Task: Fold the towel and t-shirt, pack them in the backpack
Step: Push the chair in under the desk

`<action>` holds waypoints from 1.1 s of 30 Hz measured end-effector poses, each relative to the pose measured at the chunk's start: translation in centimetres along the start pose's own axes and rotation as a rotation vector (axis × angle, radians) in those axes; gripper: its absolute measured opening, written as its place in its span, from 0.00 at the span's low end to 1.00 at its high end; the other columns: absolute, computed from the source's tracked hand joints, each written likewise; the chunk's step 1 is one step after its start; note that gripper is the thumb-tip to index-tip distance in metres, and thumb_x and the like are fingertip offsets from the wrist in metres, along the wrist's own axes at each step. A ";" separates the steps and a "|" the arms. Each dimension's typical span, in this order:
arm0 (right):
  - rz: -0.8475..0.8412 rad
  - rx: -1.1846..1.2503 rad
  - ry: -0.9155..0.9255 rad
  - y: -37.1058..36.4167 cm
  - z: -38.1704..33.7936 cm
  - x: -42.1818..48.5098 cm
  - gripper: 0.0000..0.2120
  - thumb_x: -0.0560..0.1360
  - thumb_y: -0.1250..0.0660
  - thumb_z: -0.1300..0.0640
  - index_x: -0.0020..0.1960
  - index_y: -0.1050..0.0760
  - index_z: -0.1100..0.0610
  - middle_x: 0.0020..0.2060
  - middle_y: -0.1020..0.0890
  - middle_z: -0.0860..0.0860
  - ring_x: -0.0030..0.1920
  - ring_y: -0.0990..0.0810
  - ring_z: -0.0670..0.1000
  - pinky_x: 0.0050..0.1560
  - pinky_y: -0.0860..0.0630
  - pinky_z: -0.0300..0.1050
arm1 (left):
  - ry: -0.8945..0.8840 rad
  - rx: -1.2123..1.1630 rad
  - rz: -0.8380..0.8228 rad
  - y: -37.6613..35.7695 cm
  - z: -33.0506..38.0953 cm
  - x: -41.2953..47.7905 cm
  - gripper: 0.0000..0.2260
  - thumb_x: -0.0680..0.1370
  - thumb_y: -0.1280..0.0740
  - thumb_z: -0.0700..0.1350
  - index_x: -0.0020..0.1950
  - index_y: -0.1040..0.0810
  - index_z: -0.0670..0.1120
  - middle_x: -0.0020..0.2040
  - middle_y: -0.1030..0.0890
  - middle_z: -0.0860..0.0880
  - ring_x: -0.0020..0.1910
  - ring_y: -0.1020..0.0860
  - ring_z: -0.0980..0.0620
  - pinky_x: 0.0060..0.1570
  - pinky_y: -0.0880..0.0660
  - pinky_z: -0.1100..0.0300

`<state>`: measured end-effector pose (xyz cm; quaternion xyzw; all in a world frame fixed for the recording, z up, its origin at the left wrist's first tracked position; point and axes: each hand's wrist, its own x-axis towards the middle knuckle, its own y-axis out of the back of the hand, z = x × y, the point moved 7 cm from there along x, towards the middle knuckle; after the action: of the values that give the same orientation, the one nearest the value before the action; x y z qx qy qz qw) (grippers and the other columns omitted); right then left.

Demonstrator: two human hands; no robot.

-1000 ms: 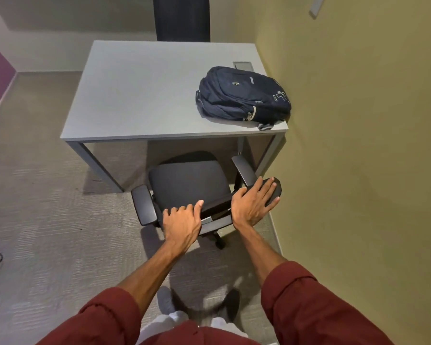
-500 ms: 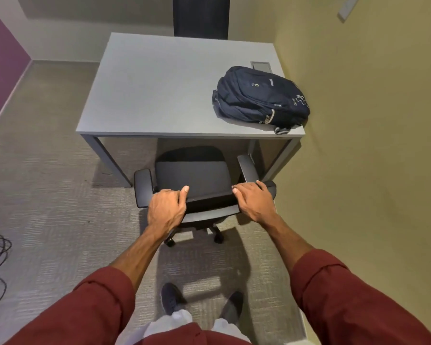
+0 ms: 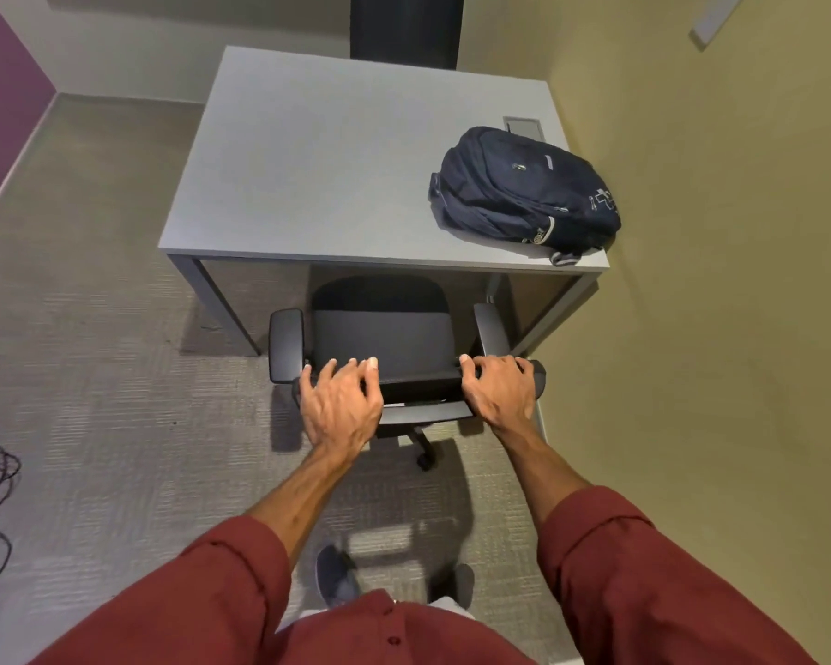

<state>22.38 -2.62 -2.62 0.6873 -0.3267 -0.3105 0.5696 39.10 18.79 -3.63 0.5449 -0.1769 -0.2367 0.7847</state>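
Left hand [image 3: 339, 405] touches, right hand [image 3: 497, 393] grips the chair back [image 3: 418, 379], its fingertips hidden.

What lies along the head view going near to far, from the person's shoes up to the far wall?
The shoes → left hand and right hand on the chair backrest → chair seat → near edge of the table → backpack → grey cable hatch → dark panel.

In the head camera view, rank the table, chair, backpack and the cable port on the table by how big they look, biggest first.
1. table
2. chair, though it is nearer the camera than the backpack, so this is unsure
3. backpack
4. cable port, clearly smallest
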 end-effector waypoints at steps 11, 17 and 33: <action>0.013 -0.033 -0.040 -0.6 -2.5 2.3 0.28 0.84 0.47 0.40 0.45 0.13 0.51 0.43 0.12 0.51 0.53 0.17 0.53 0.68 0.32 0.56 | -0.007 0.073 -0.020 -0.5 -2.1 4.4 0.33 0.86 0.53 0.64 0.43 0.13 0.49 0.51 0.11 0.55 0.64 0.18 0.51 0.78 0.39 0.43; 0.055 -0.042 -0.054 -0.8 -3.5 4.2 0.27 0.84 0.45 0.40 0.42 0.13 0.51 0.36 0.15 0.50 0.48 0.17 0.53 0.67 0.32 0.55 | -0.024 0.075 -0.001 -0.2 -2.4 6.7 0.30 0.86 0.50 0.62 0.39 0.15 0.50 0.42 0.14 0.56 0.57 0.17 0.53 0.77 0.38 0.44; 0.131 -0.049 -0.019 -1.8 -6.9 14.0 0.29 0.84 0.48 0.41 0.36 0.18 0.51 0.31 0.19 0.48 0.42 0.19 0.51 0.64 0.30 0.55 | -0.035 0.039 0.049 0.2 -2.9 17.5 0.23 0.83 0.45 0.56 0.35 0.19 0.52 0.33 0.21 0.58 0.41 0.21 0.57 0.75 0.36 0.47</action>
<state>36.42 -9.64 -4.07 0.6473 -0.3688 -0.2869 0.6022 55.12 11.28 -4.11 0.5513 -0.2085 -0.2236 0.7763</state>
